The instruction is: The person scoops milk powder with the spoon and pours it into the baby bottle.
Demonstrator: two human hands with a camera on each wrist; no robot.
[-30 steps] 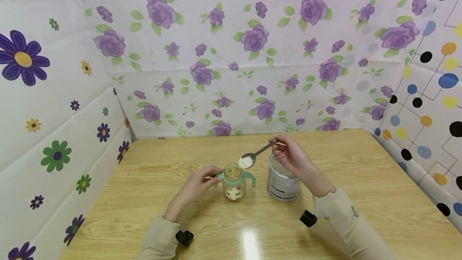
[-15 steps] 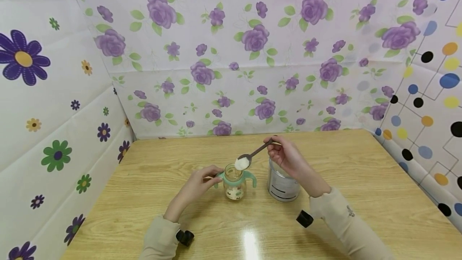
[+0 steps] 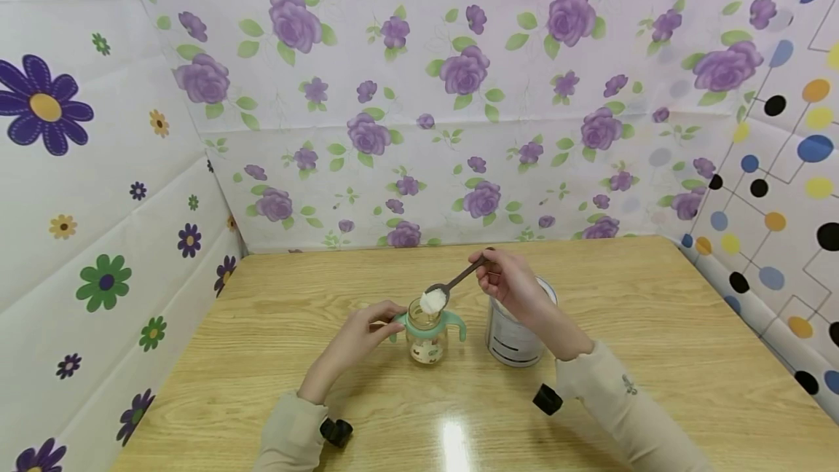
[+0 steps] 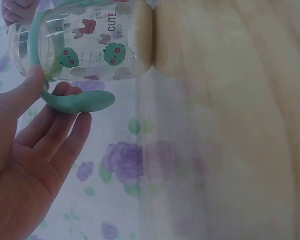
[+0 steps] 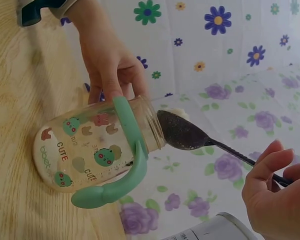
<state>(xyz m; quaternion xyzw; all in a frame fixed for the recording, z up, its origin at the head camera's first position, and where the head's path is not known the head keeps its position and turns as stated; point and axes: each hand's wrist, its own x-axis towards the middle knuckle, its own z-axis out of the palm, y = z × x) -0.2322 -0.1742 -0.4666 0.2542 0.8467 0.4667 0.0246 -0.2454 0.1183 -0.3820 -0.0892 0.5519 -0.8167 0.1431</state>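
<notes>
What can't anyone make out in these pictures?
Head: much of the opening of the pale grey round metal can, behind the right hand; its lettering, too small.
Left wrist: part of the amber-tinted transparent bottle with mint-green handles, cut off by the top edge.
Right wrist: most of the white powder, behind the dark long-handled spoon.

The glossy bottle [image 5: 87, 145] has plastic handles [image 5: 110, 192], the table [image 3: 301, 275] shiny wood.

Wooden table [image 3: 655, 312] — bottle [image 3: 427, 349], tin [image 3: 514, 342] atop
</notes>
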